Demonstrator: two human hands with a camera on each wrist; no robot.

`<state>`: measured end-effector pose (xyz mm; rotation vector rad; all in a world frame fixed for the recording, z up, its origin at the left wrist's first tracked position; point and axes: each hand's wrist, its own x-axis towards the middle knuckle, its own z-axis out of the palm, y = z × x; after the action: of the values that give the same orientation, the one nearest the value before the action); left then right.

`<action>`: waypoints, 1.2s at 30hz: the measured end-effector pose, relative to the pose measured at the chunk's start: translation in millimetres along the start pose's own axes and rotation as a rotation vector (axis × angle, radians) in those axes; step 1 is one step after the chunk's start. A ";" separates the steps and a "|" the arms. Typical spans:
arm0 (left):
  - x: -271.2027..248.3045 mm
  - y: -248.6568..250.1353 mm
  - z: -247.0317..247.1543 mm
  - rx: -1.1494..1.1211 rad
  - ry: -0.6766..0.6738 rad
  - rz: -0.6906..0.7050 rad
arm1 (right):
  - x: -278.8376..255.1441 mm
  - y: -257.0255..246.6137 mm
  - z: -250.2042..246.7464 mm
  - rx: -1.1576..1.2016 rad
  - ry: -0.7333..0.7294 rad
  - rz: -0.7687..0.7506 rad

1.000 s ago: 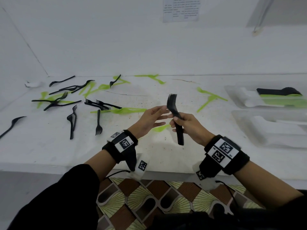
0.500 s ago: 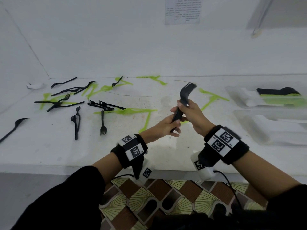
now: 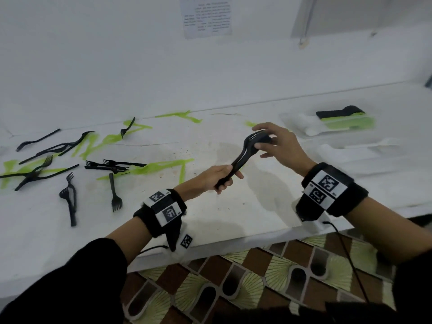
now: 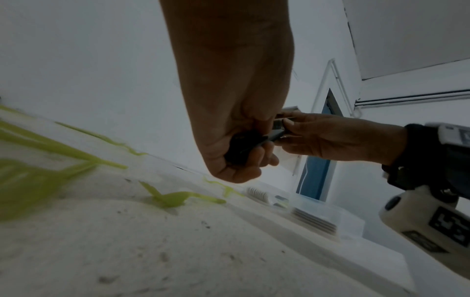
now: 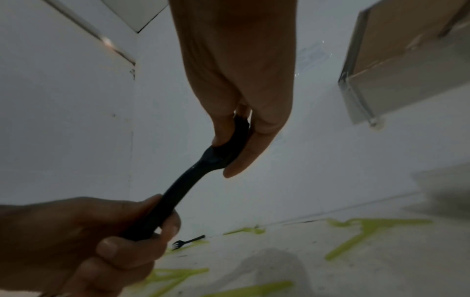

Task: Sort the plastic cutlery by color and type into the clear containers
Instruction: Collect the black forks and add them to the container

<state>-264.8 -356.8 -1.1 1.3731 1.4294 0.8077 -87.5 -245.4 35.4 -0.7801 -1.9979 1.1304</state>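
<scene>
while both hands point(image 3: 247, 160) grip black forks point(image 3: 243, 155) — handles, heads

Both my forearms reach forward above the table, a black band with square markers strapped on each wrist. My left hand point(image 3: 216, 178) sits lower, fingers curled into a fist around the handle end of the black forks point(image 3: 243, 155). My right hand point(image 3: 279, 146) is higher, thumb and fingertips pinching the head end, remaining fingers loosely spread.
</scene>
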 end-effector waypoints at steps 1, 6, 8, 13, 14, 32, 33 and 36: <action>4.8 2.4 3.1 0.017 -0.027 0.004 | -3.0 2.7 -8.9 -0.040 0.022 -0.017; 31.2 17.4 26.3 0.088 -0.115 0.009 | -20.7 12.3 -51.3 -0.173 0.038 -0.025; 43.5 26.5 37.9 0.095 -0.136 0.032 | -29.0 16.0 -70.0 -0.204 0.075 -0.025; 77.7 60.2 74.4 0.095 -0.203 0.062 | -52.0 33.8 -127.1 -0.174 0.132 0.021; 84.6 66.5 81.9 0.105 -0.217 0.068 | -56.1 37.7 -138.3 -0.172 0.129 0.027; 195.8 142.8 256.5 0.454 -0.053 0.323 | -110.4 122.7 -337.8 -0.582 0.048 -0.005; 199.1 146.0 259.1 0.469 -0.041 0.331 | -108.7 124.1 -342.7 -0.565 0.054 -0.007; 211.9 155.4 260.8 0.486 -0.036 0.334 | -98.7 129.6 -357.2 -0.556 0.032 -0.003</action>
<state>52.1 -166.6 19.5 2.0260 1.4437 0.6582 277.0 -99.8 26.3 -1.0568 -2.3113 0.5476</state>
